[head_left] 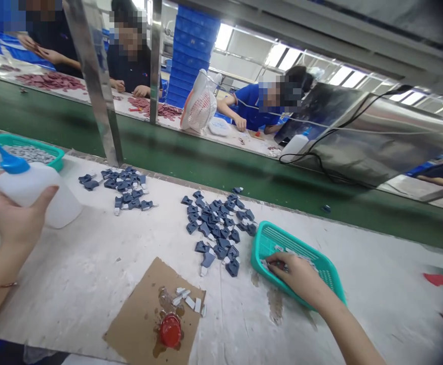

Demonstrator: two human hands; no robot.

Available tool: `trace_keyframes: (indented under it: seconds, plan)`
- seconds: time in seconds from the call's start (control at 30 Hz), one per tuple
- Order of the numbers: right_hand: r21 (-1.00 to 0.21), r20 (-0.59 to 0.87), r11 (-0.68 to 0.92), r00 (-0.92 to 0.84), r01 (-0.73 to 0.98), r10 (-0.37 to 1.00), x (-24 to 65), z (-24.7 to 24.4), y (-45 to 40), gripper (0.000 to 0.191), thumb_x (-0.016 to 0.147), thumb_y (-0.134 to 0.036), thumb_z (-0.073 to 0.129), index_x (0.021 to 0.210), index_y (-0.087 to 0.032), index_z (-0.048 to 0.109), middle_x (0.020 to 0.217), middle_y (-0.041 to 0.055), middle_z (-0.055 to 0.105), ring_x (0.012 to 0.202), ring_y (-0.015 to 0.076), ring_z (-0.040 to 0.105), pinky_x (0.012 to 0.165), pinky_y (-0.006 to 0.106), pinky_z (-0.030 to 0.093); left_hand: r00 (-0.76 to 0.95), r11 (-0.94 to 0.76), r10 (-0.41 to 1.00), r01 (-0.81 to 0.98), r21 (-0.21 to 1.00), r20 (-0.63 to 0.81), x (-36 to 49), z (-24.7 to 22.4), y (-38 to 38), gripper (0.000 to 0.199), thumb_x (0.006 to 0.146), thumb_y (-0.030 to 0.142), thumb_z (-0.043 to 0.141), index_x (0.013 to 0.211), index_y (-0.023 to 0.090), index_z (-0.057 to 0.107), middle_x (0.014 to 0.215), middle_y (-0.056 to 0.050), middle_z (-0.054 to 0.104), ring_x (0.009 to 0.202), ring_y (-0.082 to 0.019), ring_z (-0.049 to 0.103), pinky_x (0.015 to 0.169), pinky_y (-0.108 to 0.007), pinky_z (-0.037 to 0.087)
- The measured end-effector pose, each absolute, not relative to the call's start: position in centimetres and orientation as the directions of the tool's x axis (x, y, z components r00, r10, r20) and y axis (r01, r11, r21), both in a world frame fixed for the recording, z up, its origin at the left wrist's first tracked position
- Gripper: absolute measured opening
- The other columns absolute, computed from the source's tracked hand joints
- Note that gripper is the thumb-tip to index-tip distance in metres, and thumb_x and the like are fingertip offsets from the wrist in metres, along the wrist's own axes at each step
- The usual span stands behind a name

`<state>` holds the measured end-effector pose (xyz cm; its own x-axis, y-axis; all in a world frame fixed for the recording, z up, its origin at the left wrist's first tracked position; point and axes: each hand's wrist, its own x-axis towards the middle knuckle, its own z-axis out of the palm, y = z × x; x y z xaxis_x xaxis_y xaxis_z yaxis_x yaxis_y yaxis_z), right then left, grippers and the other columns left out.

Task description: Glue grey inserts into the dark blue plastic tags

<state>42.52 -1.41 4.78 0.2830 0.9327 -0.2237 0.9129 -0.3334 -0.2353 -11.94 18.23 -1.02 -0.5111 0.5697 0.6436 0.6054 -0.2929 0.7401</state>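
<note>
At the left, my left hand [14,218] is closed around a white squeeze bottle [56,203] with a blue nozzle cap, held tilted above the table. My right hand [292,271] reaches into a green plastic basket [333,271], fingers bent and together among small light-grey pieces; what they grip, if anything, is hidden. Left of this basket lies a loose heap of dark blue plastic parts [216,218] with pale tips. Nearer to me, a brown cardboard piece [136,314] bears a red cap [170,329], wet patches and several small white pieces [190,302].
A second group of dark blue parts [128,185] lies behind the bottle, near another green basket [56,157] full of light pieces. A green conveyor belt [206,154] runs behind the table, with metal posts [155,66]. Co-workers sit beyond it. Something red and green [440,279] blurs at far right.
</note>
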Motion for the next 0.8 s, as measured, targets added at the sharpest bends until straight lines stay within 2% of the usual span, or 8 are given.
trace_keyframes:
  seconds: [0.07, 0.2, 0.33, 0.47, 0.57, 0.67, 0.8]
  plan:
    - [-0.25, -0.22, -0.328, 0.277, 0.911, 0.936, 42.8, 4.5, -1.1, 0.02, 0.073, -0.036, 0.059, 0.075, -0.024, 0.076, 0.083, 0.0059, 0.078, 0.077, 0.0281, 0.073, 0.066, 0.035, 0.054, -0.508, -0.369, 0.532, 0.582, 0.725, 0.678, -11.3, -0.5, 18.4, 0.079, 0.046, 0.04, 0.083, 0.116, 0.017, 0.055, 0.125, -0.01, 0.065, 0.113, -0.031, 0.06, 0.101, -0.045, 0.044]
    - [-0.292, -0.209, -0.306, 0.252, 0.906, 0.945, 43.7, 3.7, -0.5, 0.02, 0.068, -0.038, 0.06, 0.07, -0.026, 0.076, 0.074, 0.0072, 0.078, 0.067, 0.0309, 0.073, 0.057, 0.037, 0.056, -0.544, -0.339, 0.544, 0.553, 0.761, 0.639, -9.9, 0.4, 18.7, 0.071, 0.051, 0.035, 0.084, 0.112, 0.014, 0.055, 0.118, -0.011, 0.066, 0.109, -0.029, 0.06, 0.099, -0.043, 0.045]
    - [-0.358, -0.182, -0.303, 0.252, 0.883, 0.95, 45.8, 2.1, -0.5, 0.021, 0.065, -0.044, 0.066, 0.069, -0.027, 0.076, 0.075, 0.0095, 0.077, 0.067, 0.0339, 0.073, 0.053, 0.039, 0.057, -0.557, -0.321, 0.545, 0.552, 0.77, 0.626, -9.5, 0.7, 18.7, 0.064, 0.057, 0.032, 0.082, 0.111, 0.012, 0.054, 0.114, -0.01, 0.065, 0.108, -0.028, 0.06, 0.099, -0.041, 0.047]
    - [-0.336, -0.159, -0.282, 0.241, 0.899, 0.957, 47.4, 0.7, -0.4, 0.024, 0.062, -0.05, 0.068, 0.061, -0.026, 0.073, 0.068, 0.0124, 0.076, 0.057, 0.0349, 0.071, 0.045, 0.04, 0.054, -0.55, -0.329, 0.575, 0.521, 0.787, 0.605, -8.9, 0.7, 18.5, 0.064, 0.062, 0.033, 0.081, 0.115, 0.014, 0.05, 0.118, -0.01, 0.062, 0.112, -0.027, 0.058, 0.099, -0.04, 0.047]
    - [-0.325, -0.177, -0.309, 0.263, 0.894, 0.948, 47.1, 0.9, -0.2, 0.023, 0.06, -0.049, 0.067, 0.059, -0.027, 0.073, 0.066, 0.0116, 0.075, 0.057, 0.0344, 0.071, 0.046, 0.04, 0.054, -0.504, -0.356, 0.628, 0.492, 0.795, 0.593, -7.9, 0.8, 18.8, 0.061, 0.067, 0.035, 0.078, 0.115, 0.012, 0.05, 0.118, -0.014, 0.061, 0.11, -0.028, 0.06, 0.095, -0.04, 0.05]
    - [-0.336, -0.195, -0.368, 0.319, 0.867, 0.928, 45.8, 2.2, -0.2, 0.022, 0.059, -0.049, 0.066, 0.06, -0.028, 0.074, 0.068, 0.0096, 0.075, 0.062, 0.0337, 0.072, 0.052, 0.04, 0.056, -0.451, -0.392, 0.66, 0.474, 0.788, 0.6, -7.0, 0.8, 19.2, 0.071, 0.064, 0.035, 0.079, 0.121, 0.011, 0.045, 0.124, -0.018, 0.057, 0.115, -0.03, 0.058, 0.097, -0.041, 0.048]
    - [-0.405, -0.119, -0.382, 0.366, 0.831, 0.923, 44.5, 3.8, -1.4, 0.034, 0.064, -0.061, 0.064, 0.065, -0.029, 0.075, 0.074, 0.0092, 0.076, 0.064, 0.0319, 0.071, 0.049, 0.037, 0.055, -0.383, -0.469, 0.62, 0.519, 0.714, 0.685, -6.8, 0.7, 19.4, 0.089, 0.057, 0.029, 0.081, 0.132, 0.013, 0.036, 0.142, -0.02, 0.038, 0.132, -0.031, 0.042, 0.112, -0.042, 0.032]
